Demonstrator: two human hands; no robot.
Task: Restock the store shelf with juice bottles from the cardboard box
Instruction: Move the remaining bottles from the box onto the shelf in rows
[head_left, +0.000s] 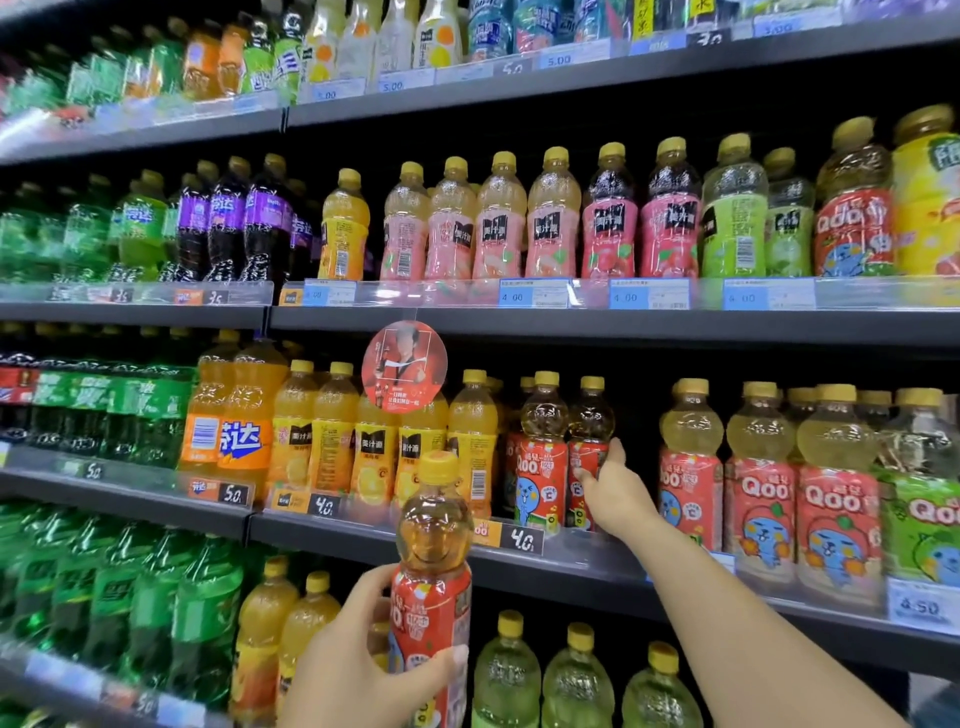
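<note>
Juice bottle (434, 561) sits in my left grip (358, 660); my right grip (608, 488) clasps a shelved bottle (587, 452). Next: slot mine beside it on the shelf (363, 540).

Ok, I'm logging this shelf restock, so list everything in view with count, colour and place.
Held Qoo bottle: one, red label, yellow cap, bottom centre.
Shelf Qoo bottle: one, red label, third shelf.
Qoo row: several, red labels, right of it.
Orange juice bottles: several, yellow-orange, third shelf left.
Pink-label bottles: several, second shelf.
Green soda bottles: many, lower left.
Round promo tag: one, red, hanging below second shelf.
Price tag: one, black "4.0", shelf edge.
Left hand: grips held bottle.
Right hand: holds shelf bottle.
</note>
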